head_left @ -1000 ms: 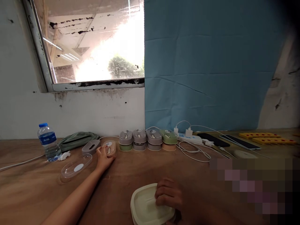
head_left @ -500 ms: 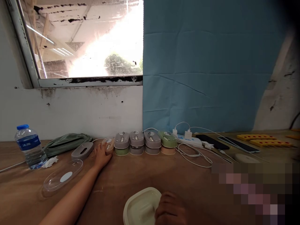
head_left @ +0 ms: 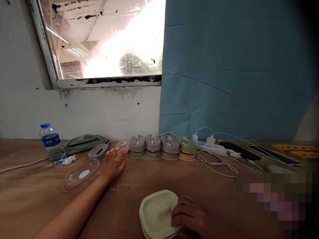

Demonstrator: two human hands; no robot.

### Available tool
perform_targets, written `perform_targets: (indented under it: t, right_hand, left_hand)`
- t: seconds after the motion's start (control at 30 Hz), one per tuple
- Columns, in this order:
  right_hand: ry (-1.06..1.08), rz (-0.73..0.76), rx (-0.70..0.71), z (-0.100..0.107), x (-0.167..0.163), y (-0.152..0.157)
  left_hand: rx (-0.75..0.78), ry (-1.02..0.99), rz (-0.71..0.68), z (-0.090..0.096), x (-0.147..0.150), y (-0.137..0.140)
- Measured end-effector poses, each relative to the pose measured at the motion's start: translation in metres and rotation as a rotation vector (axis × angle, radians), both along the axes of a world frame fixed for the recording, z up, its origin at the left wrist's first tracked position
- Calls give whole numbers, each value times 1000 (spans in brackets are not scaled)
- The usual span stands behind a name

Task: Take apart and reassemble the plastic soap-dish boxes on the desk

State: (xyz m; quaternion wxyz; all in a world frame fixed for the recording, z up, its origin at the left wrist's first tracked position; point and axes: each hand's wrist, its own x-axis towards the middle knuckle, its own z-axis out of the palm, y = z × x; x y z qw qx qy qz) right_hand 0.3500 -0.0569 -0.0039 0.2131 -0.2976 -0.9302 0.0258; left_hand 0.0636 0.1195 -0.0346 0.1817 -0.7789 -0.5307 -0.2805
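Note:
My left hand (head_left: 113, 164) is stretched toward the back of the table, fingers apart, at the front of a small beige lidded box (head_left: 126, 146). Its fingertips overlap that box; I cannot tell whether they press on it. Just left are a grey lid with a slot (head_left: 96, 153) and a clear oval cover (head_left: 72, 176) with a white round label. Close to me lies a cream rounded-square lid (head_left: 152, 215) with a raised bar in its recess and a second rim under it. My right hand (head_left: 189, 214) has its fingers curled over the lid's right edge, thumb mostly hidden.
Stacked grey and green lidded boxes (head_left: 153, 142) line the wall. A water bottle (head_left: 52, 144), crumpled tissue (head_left: 69, 159) and green pouch (head_left: 86, 143) are left. A power strip (head_left: 215, 149), cables, phones (head_left: 239, 151) and yellow strips (head_left: 294, 147) are right. Another person's blurred hand appears lower right.
The view has shifted, moving everything rightward. My left hand has drawn back slightly from the beige box's top, fingers more spread. My right hand stays at the cream lid's right edge.

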Motion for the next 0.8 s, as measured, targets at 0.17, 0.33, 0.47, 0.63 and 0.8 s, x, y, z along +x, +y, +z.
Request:
perform_targets:
  t: [0.17,0.33,0.47,0.63,0.8]
  right_hand:
    - [14,-25,15,2,-5,-4]
    - [43,-12,51,-17,-1,4]
    - [24,-30,46,-15,0,2]
    - [-87,-77,0,-2,-2,-7]
    - [-109,-65,-14,-8,1,-6]
  left_hand:
    - [-176,105,202,29,-39,15]
    - [-346,70,336,41,-81,51]
    - [-442,39,362,30,-91,62]
    - [-441,3,334,18,-89,63]
    - [-330,-85,372,29,-86,62]
